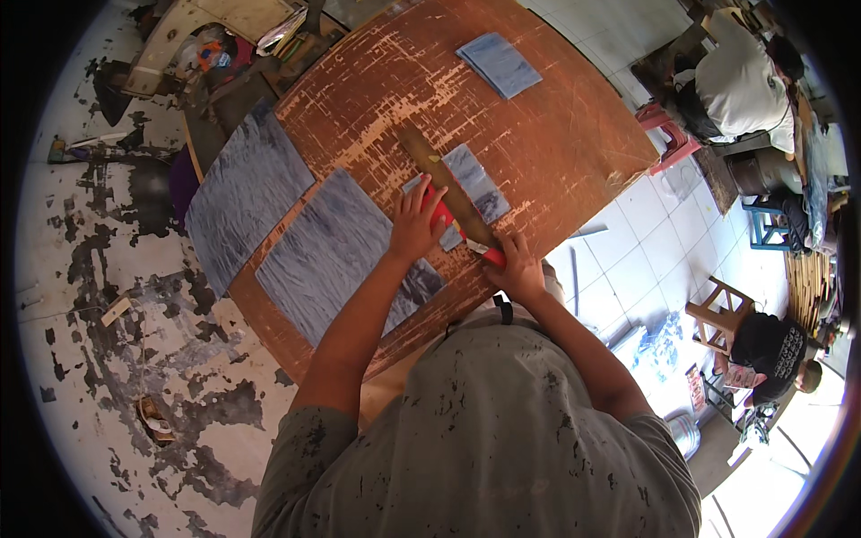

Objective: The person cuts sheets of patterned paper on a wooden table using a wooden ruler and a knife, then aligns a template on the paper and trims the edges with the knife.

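My left hand [414, 229] grips a red object [436, 208], whose kind I cannot make out, at the left edge of a brown straight strip [448, 186]. The strip lies slantwise on the worn brown table [574, 152]. Close to the strip's near end, my right hand [522, 271] is closed on a red-handled cutter knife [492, 256]; its pale blade points toward the strip. Partly under my left hand is a small blue-grey marbled piece [450, 238]. Another marbled piece [477, 183] lies just right of the strip.
Two large marbled sheets [332, 251] cover the table's left side, and a small stack of marbled pieces [500, 65] lies at its far end. To the right are a red plastic stool [668, 139], a brown stool [720, 314] and two other people [740, 85].
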Tool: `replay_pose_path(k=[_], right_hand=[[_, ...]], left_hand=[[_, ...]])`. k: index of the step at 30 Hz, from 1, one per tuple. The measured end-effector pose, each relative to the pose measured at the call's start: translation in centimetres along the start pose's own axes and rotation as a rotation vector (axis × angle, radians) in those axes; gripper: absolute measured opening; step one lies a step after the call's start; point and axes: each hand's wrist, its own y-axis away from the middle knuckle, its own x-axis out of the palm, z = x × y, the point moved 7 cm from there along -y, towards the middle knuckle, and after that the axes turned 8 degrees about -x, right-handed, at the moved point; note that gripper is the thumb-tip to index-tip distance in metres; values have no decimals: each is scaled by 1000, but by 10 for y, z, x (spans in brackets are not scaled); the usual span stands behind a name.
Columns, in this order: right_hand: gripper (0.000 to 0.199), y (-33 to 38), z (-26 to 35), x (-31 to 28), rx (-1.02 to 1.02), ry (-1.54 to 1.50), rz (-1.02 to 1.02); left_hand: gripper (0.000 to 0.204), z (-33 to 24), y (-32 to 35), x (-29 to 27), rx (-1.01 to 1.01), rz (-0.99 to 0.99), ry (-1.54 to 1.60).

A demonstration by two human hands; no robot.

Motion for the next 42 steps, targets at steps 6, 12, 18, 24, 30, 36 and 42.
replay_pose_path(k=[6, 12, 18, 24, 30, 36, 42], right_hand=[[76, -2, -5, -3, -9, 0, -26], [79, -1, -8, 2, 21, -51, 13], [81, -1, -7, 1, 22, -51, 30], [81, -1, -4, 2, 35, -59, 47], [81, -2, -3, 1, 27, -30, 49], [80, -3, -5, -1, 13, -46, 41], [79, -4, -8, -1, 15, -53, 55]], left_hand=[[58, -1, -2, 0, 11, 16, -9], [59, -1, -4, -1, 11, 35, -9], [60, -1, -4, 2, -17, 68, -30], [59, -1, -5, 2, -37, 84, -3], [58, 2, -5, 4, -23, 89, -8], [59, 2, -4, 4, -23, 82, -18], [59, 3, -5, 5, -30, 89, -5]])
